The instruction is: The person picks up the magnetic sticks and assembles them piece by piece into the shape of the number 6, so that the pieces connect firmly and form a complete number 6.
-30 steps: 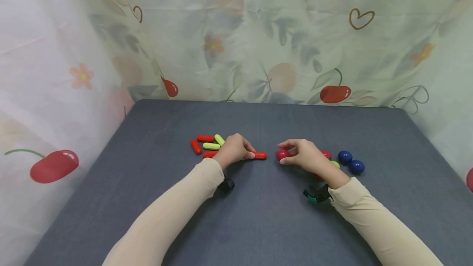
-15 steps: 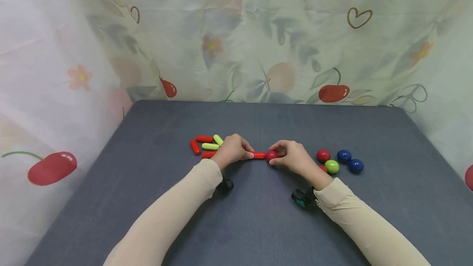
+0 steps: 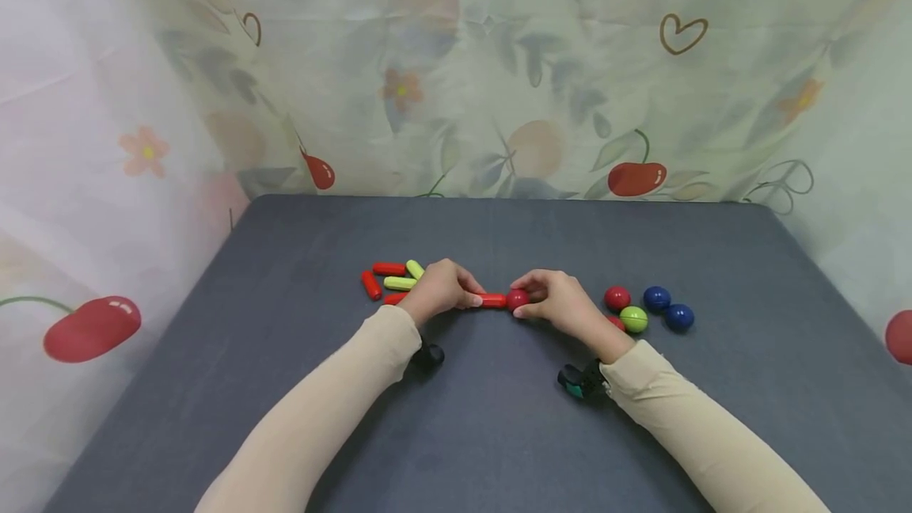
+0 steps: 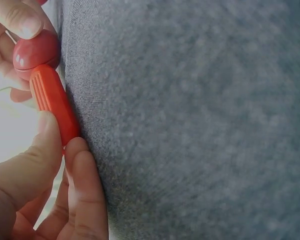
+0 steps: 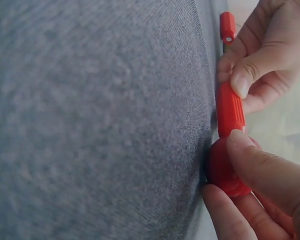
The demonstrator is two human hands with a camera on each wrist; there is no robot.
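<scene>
In the head view my left hand [image 3: 443, 289] pinches a short red building rod [image 3: 493, 301] between thumb and fingers, low over the grey table. My right hand [image 3: 563, 307] holds a red ball [image 3: 518, 300] by its sides, thumb towards me. The rod's free right end meets the ball. Up close in the left wrist view, the ribbed rod [image 4: 55, 102] butts against the ball [image 4: 36, 52], which has a seam round it. From the right wrist, the thumb [image 5: 260, 165] lies over the ball [image 5: 221, 162] where it joins the rod.
Left of the hands lie several red rods [image 3: 371, 285] and yellow-green rods [image 3: 400, 283], partly behind the left hand. To the right sit a red ball [image 3: 617, 298], a green ball [image 3: 634, 319] and two blue balls [image 3: 657, 298]; another red one is half hidden by the right wrist.
My right hand has moved left with the red ball, closing the gap until it meets the rod's end. The left hand keeps its grip on the rod, almost in place.
</scene>
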